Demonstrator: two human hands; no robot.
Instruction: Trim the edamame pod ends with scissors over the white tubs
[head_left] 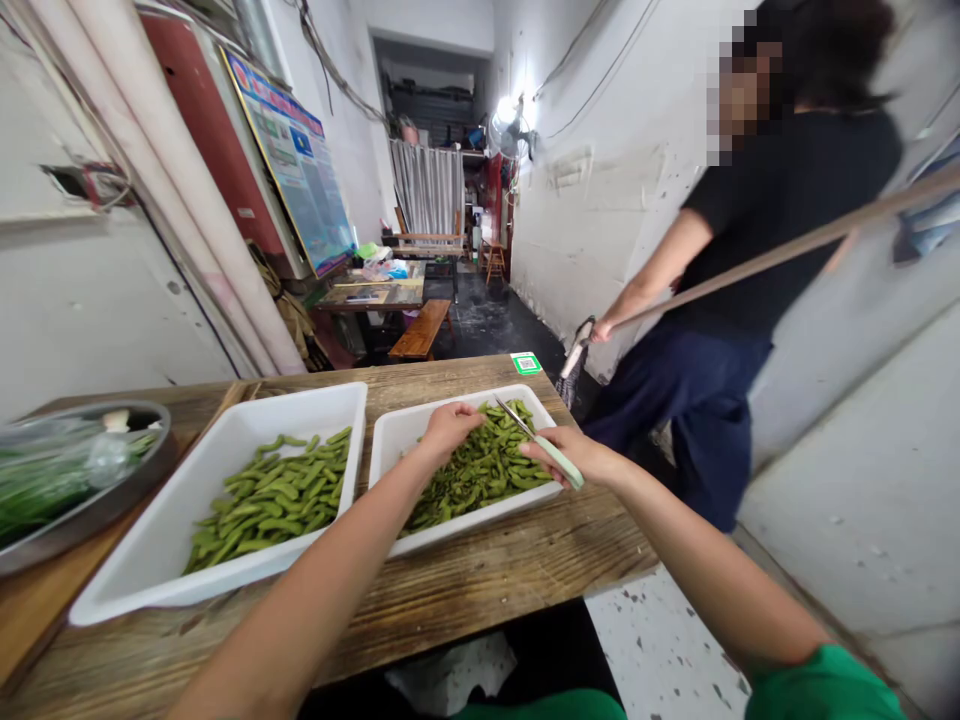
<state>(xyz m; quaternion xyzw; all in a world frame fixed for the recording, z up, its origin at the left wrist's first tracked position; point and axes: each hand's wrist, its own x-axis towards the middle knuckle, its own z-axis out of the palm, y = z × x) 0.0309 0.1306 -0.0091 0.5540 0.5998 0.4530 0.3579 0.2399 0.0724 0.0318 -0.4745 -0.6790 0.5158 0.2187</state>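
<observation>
My right hand (574, 453) is closed around the pale green handles of a pair of scissors (559, 462). The metal blades point up and left over the right white tray (390, 450), which holds a heap of green edamame pods and trimmings (480, 465). Over the same heap, my left hand (452, 425) has its fingertips pinched together near the scissor tips. Whatever lies between those fingers is too small to make out. To the left, a larger white tray (142, 570) contains more edamame pods (274, 500).
At the far left, a metal basin (161, 440) holds bagged green vegetables. The wooden table (480, 575) ends at a corner on the right. Beyond it, a person (787, 230) holds a long pole (810, 240). A green code card (526, 363) lies at the far edge.
</observation>
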